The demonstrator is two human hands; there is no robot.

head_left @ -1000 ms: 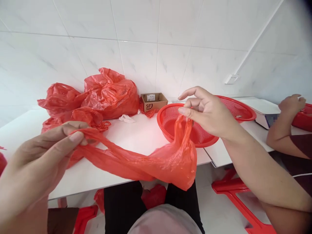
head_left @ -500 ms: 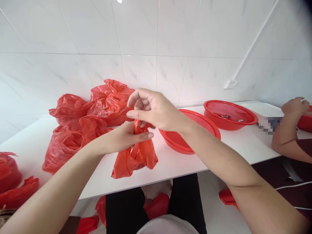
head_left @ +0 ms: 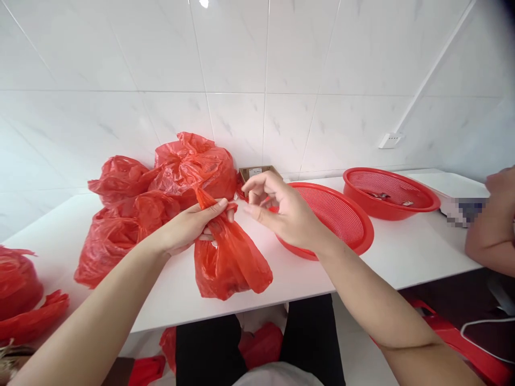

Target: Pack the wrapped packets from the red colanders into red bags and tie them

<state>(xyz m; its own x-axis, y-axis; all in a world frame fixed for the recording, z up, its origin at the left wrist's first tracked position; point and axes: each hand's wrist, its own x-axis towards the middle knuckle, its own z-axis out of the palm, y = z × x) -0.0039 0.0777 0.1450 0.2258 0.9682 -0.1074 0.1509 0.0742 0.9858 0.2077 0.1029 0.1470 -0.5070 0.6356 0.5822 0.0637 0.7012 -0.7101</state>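
A red plastic bag [head_left: 235, 262] hangs over the front of the white table, its gathered neck gripped by my left hand [head_left: 201, 222]. The thumb presses on the twisted top of the bag, and a loose end sticks up above it. Just to the right, my right hand [head_left: 277, 206] is raised with curved fingers apart and nothing in them. Behind that hand stands a red plastic colander [head_left: 346, 220], which it partly covers. What the held bag contains cannot be made out.
Several filled red bags [head_left: 116, 236] crowd the table's left and back. A cardboard box [head_left: 257, 171] stands by the wall. Further right is a second red colander [head_left: 392, 206] with a few small items inside. Another person's arm [head_left: 491, 236] is at the right edge.
My right hand has come away from the bag's neck and moved right. The left hand still grips the bag, which now hangs fuller and slightly further right. The cardboard box has come into view.
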